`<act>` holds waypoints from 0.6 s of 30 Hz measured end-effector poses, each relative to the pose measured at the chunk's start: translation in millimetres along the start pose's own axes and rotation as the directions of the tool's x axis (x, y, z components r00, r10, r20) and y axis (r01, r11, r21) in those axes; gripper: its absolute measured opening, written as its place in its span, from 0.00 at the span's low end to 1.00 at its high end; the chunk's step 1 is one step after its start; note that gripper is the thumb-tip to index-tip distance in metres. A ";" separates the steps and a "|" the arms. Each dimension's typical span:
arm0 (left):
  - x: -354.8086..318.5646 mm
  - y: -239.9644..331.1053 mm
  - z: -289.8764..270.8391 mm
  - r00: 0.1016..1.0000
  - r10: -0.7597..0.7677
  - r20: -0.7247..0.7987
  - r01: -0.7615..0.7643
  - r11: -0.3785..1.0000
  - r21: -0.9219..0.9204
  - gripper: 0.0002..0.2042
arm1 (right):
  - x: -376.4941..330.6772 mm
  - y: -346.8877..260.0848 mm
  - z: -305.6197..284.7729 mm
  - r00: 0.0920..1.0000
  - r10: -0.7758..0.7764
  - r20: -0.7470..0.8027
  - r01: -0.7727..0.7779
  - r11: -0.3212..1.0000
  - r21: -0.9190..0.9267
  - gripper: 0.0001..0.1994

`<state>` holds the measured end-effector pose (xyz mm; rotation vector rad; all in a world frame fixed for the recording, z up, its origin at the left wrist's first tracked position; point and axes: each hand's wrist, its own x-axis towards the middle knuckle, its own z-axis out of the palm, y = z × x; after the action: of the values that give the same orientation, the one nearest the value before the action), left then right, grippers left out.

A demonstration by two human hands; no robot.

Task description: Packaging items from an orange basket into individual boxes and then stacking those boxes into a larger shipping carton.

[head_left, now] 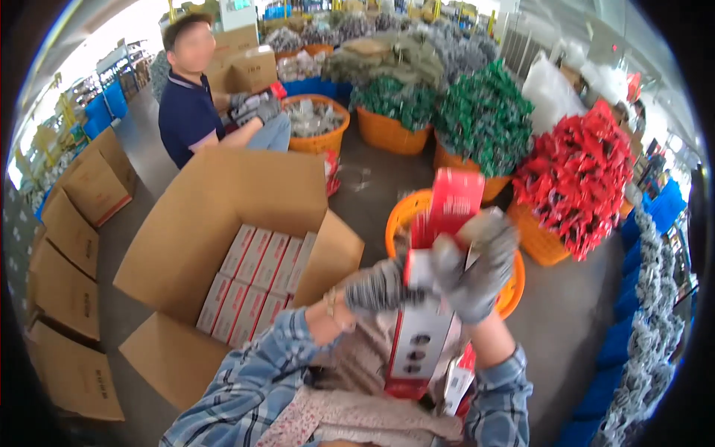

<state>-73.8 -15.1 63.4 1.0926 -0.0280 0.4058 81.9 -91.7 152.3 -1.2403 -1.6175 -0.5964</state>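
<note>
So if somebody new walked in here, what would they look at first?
Probably the big heap of shiny red packets piled above an orange basket at the upper right, with bright green packets beside it. Next, perhaps the gray-gloved left hand and right hand at a red-and-white box right of center. Left of them, a big open cardboard carton holds rows of small white-and-red boxes.

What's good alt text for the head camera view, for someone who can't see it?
A gray-gloved left hand and right hand are on red-and-white packaging. To the left, an open cardboard box holds rows of small white-and-red boxes; beyond, a co-worker is near orange tubs piled with green bundles and red bundles.
</note>
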 end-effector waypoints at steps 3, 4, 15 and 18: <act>4.7 24.9 20.0 0.992 -0.055 -0.112 0.059 0.998 0.036 0.28 | -15.7 4.2 7.5 0.910 0.408 -0.070 -0.337 0.828 0.449 0.23; 3.4 19.2 19.1 0.998 -0.013 -0.068 0.021 0.992 0.123 0.28 | -23.7 6.7 8.9 0.897 0.439 -0.043 -0.376 0.812 0.446 0.23; 22.5 1.2 39.3 0.924 0.382 -0.009 -0.321 0.791 0.521 0.22 | -92.2 -11.6 -23.1 0.840 0.529 0.120 -0.495 0.657 0.569 0.15; 19.6 -0.8 41.9 0.905 0.424 0.037 -0.349 0.690 0.634 0.22 | -63.2 -38.6 -14.0 0.746 0.656 -0.111 -0.455 0.624 0.635 0.15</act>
<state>-48.0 -45.7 86.7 1.7420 -0.0242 0.9092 52.5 -144.9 107.8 -1.0253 -0.9100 0.1053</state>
